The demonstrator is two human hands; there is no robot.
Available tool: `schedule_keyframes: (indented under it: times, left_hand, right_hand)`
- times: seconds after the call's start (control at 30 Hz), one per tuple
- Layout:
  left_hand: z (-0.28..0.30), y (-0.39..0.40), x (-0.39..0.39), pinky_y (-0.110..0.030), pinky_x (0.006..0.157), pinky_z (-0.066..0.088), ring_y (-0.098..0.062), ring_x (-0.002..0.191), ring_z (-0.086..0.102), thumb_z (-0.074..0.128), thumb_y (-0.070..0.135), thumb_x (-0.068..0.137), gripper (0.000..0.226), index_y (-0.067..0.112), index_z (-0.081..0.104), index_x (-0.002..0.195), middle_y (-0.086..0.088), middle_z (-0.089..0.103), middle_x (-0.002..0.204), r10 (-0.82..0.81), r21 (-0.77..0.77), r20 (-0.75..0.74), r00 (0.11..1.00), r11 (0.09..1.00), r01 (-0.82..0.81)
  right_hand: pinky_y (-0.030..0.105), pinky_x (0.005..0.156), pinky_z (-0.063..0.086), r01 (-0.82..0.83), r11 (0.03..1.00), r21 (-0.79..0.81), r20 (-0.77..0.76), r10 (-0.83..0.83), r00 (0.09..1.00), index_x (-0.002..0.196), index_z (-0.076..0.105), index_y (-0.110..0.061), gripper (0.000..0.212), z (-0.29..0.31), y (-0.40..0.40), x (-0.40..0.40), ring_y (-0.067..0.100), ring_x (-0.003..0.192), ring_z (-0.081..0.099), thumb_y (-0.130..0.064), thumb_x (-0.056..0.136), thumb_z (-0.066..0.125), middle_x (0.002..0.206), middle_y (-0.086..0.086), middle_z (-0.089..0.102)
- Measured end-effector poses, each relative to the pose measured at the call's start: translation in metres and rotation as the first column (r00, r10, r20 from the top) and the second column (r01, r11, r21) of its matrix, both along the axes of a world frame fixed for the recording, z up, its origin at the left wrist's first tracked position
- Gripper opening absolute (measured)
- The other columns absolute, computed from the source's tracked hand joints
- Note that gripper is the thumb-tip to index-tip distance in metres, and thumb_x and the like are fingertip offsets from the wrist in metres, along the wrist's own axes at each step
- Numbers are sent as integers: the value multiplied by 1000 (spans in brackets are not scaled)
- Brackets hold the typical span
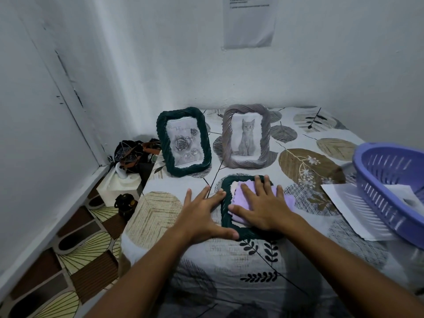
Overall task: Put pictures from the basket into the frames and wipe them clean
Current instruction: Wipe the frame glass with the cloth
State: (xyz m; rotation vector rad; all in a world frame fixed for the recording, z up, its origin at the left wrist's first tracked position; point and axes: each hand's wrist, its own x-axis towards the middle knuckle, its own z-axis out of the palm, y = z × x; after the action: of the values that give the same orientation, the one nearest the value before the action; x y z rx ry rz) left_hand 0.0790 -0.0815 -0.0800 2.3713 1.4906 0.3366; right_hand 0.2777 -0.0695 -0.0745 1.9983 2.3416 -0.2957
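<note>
- Wiping step: our right hand (259, 207) presses the lilac cloth (286, 198) onto the flat dark-green rope-edged frame (226, 216) on the desk (229, 267).
- Left hand (202, 214), fingers relaxed, steadies the frame's edge.
- Next, we judge: stand it upright.

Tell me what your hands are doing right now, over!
Left hand flat, steadying the dark green frame. Right hand flat, pressing purple cloth on it. Two frames stand filled. Nothing blocking.

Flat frame (226, 216): lying at table centre; cloth (288, 198) lying on it; right hand (261, 208) resting on cloth; left hand (202, 214) touching it at 9 o'clock
Standing frames: rose frame (183, 142) standing at 11 o'clock; cat frame (246, 136) standing at 12 o'clock
Basket (390, 187): sitting at 3 o'clock; sheet (351, 212) lying partly under it
</note>
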Motion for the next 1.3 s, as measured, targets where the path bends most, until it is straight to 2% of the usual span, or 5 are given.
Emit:
schedule_keyframes:
  times: [0.33,0.57,0.73,0.9,1.3]
  left_hand:
    - [6,-3,2,-49,118,-12,-9,147,-4,63,81,57,116,32,17,152,11,14,159,18,-33,-3,1000,999,-18]
    - [11,-7,3,-48,118,-12,-7,144,-4,67,76,60,114,31,16,152,13,12,157,28,-49,-18,999,998,-29]
    - [8,-5,3,-49,118,-11,-9,147,-4,64,80,58,116,32,15,152,9,12,160,22,-44,-23,999,999,-23]
    - [9,-5,3,-48,118,-12,-5,143,-7,64,79,58,115,33,16,152,14,8,156,26,-37,-18,999,999,-27]
    - [0,2,1,-50,118,-10,-8,147,-2,54,91,48,124,32,17,152,10,15,159,8,-14,-14,1000,1000,-8]
  right_hand:
    - [57,114,-13,-127,992,29,16,126,992,151,3,-40,88,4,27,11,29,141,-31,-83,74,7,157,9,-23]
    - [57,115,-9,-89,991,96,8,89,996,152,14,-30,96,0,30,9,30,143,-26,-84,74,7,158,13,-16]
    - [59,114,-11,-123,992,30,-1,123,992,150,9,-42,104,0,33,11,31,141,-29,-92,61,-6,157,11,-20]
    - [60,114,-9,-123,991,59,30,122,992,152,9,-34,83,2,32,6,31,143,-25,-79,83,16,158,14,-17]
    - [59,114,-10,-140,990,13,30,140,990,151,8,-42,75,2,33,9,31,142,-26,-77,85,18,158,12,-19]
